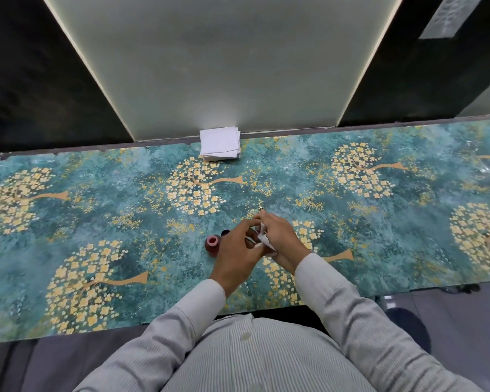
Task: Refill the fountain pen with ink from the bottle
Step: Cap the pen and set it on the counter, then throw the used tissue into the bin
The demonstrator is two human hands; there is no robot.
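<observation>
1. we see both hands meeting over the patterned table cover [125, 199]. the right hand [280, 239] is curled round a small white tissue [265, 240], and a thin dark and gold tip [261, 209], which we take for the fountain pen, pokes out just past its fingers.
2. the left hand [235, 254] reaches in with bent fingers at the same bundle; whether it pinches the pen or only the tissue we cannot tell.
3. the ink bottle [212, 244] stands open just to the left of the left hand, nearly touching it, and a small dark cap [225, 232] lies right behind it.
4. we judge the step in hand to be wiping the pen with the tissue.
5. to do it well, we would keep the tip pointed away from the sleeves, blot gently rather than rub, and turn the tissue to a clean part.
6. we would also mind the left wrist, since the uncapped bottle could be knocked over.
7. a stack of folded white tissues [219, 145] sits at the far edge if a fresh one is needed.
8. we can read no brand, label or writing anywhere; the bottle is too small to tell.
</observation>
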